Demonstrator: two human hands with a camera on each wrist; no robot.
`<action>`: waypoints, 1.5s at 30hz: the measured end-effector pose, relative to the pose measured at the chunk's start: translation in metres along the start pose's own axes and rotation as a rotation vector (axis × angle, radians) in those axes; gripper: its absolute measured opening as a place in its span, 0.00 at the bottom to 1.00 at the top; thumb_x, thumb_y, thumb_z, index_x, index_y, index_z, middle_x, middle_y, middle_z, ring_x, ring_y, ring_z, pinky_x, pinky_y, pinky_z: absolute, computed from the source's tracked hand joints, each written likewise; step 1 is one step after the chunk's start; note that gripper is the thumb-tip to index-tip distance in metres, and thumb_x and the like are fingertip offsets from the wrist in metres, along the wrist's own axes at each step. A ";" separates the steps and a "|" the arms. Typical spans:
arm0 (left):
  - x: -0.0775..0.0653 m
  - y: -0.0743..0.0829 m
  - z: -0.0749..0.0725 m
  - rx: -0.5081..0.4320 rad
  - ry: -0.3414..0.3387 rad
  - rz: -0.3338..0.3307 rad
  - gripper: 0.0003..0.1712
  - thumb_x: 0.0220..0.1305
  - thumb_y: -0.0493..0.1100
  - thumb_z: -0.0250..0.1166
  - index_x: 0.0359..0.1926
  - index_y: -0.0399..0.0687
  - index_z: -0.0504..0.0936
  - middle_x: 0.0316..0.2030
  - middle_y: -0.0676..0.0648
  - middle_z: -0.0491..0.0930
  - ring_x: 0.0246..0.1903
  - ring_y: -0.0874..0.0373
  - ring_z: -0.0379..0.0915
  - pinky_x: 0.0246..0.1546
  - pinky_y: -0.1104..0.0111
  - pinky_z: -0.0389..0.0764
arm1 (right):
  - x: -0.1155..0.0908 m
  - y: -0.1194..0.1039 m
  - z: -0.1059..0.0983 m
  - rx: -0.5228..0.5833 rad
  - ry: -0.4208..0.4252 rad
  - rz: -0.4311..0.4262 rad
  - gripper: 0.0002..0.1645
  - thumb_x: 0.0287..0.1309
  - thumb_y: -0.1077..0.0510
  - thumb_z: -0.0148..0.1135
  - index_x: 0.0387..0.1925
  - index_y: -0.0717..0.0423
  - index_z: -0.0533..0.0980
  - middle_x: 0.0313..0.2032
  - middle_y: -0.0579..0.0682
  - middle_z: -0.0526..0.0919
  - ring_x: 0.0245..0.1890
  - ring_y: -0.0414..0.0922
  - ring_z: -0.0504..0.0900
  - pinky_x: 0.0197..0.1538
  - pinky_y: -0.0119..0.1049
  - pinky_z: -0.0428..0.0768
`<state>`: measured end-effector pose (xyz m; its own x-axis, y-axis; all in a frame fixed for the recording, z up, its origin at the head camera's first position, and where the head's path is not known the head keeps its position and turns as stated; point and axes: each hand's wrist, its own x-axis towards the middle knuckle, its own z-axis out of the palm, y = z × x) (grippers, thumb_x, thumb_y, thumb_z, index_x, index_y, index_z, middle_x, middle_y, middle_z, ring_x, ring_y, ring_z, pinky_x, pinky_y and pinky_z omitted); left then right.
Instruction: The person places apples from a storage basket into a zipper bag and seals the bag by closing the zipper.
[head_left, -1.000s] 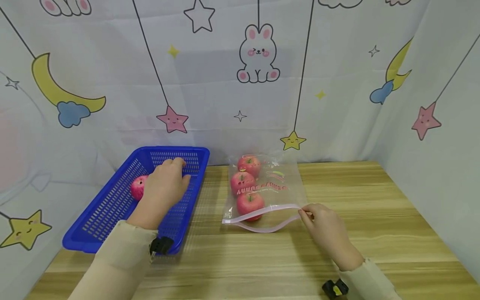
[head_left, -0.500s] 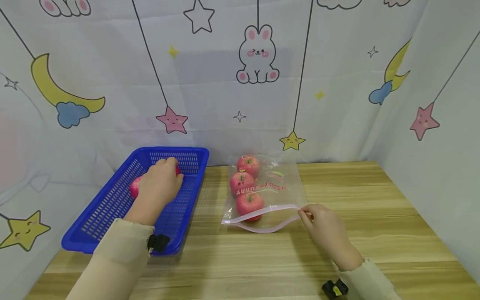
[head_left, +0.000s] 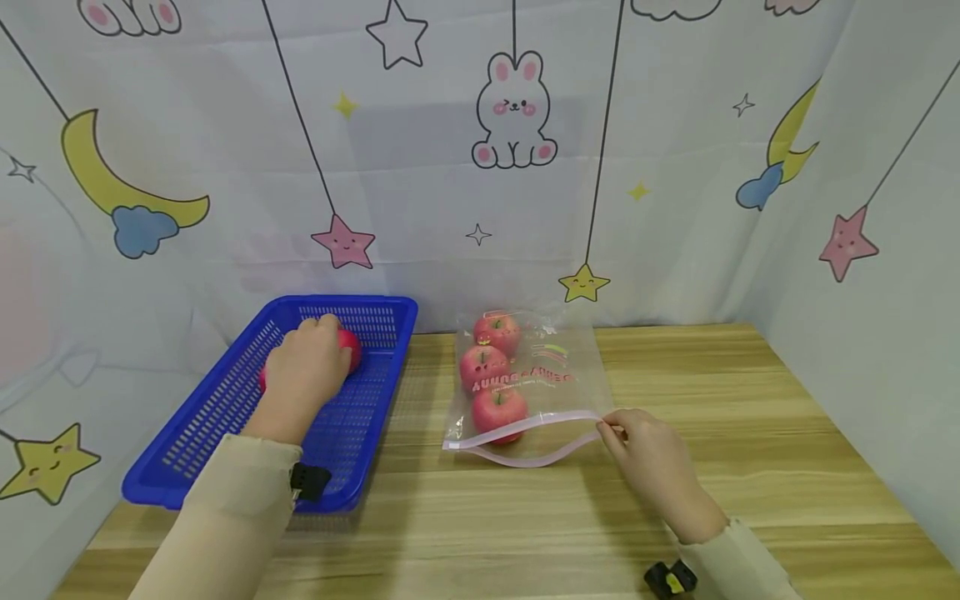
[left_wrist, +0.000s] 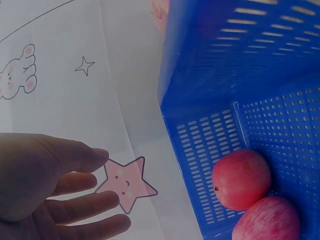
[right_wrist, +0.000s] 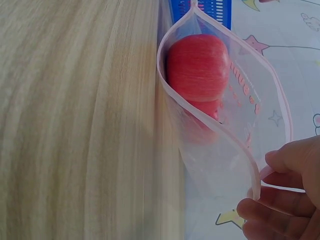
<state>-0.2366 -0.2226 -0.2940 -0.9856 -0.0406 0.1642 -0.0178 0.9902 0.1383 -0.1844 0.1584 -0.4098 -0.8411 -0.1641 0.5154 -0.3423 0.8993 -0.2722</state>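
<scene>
My left hand (head_left: 306,371) hovers over the blue plastic basket (head_left: 397,387). Its fingers are loosely bent with nothing between them in the left wrist view. Two red apples lie side by side in that basket: one apple (left_wrist: 241,179) near the end wall, another apple (left_wrist: 268,222) against it; in the head view the hand partly covers both. My right hand (head_left: 654,460) pinches the right corner of a clear zip bag (head_left: 566,396), whose pink-edged mouth gapes toward me. Inside the bag three red apples, the closest apple (head_left: 499,408) at its mouth, form a row along the left side.
The wooden table (head_left: 480,533) carries basket and bag, with the basket on the left. A white curtain (head_left: 420,167) printed with stars, moons and a rabbit hangs right behind them. A black wrist device (head_left: 671,577) sits by the right sleeve.
My left hand has shifted a little left over the basket, uncovering an apple at its right that was hidden before. The right hand and bag stay in place.
</scene>
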 end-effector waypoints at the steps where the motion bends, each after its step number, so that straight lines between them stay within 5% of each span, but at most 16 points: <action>1: 0.000 -0.001 0.000 0.002 0.001 -0.004 0.24 0.64 0.43 0.56 0.56 0.30 0.68 0.47 0.27 0.73 0.43 0.31 0.73 0.41 0.38 0.75 | 0.000 0.000 0.000 0.002 -0.002 0.004 0.06 0.53 0.59 0.67 0.29 0.58 0.83 0.29 0.54 0.86 0.25 0.43 0.83 0.25 0.35 0.80; 35: 0.016 -0.039 0.018 -0.037 -0.055 -0.114 0.29 0.63 0.45 0.54 0.57 0.27 0.63 0.49 0.24 0.68 0.48 0.27 0.68 0.44 0.35 0.71 | -0.001 0.003 0.003 0.003 0.002 0.007 0.06 0.54 0.58 0.66 0.30 0.58 0.83 0.30 0.54 0.86 0.26 0.44 0.84 0.28 0.38 0.81; 45: 0.023 -0.052 0.026 -0.061 -0.155 -0.180 0.35 0.63 0.45 0.56 0.63 0.25 0.57 0.58 0.21 0.59 0.56 0.23 0.59 0.51 0.32 0.64 | -0.001 0.002 0.002 0.001 -0.014 0.016 0.06 0.54 0.58 0.66 0.30 0.58 0.83 0.30 0.54 0.86 0.26 0.43 0.84 0.27 0.37 0.81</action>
<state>-0.2626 -0.2716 -0.3223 -0.9815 -0.1902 -0.0198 -0.1901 0.9588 0.2110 -0.1853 0.1593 -0.4126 -0.8522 -0.1550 0.4997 -0.3288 0.9016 -0.2810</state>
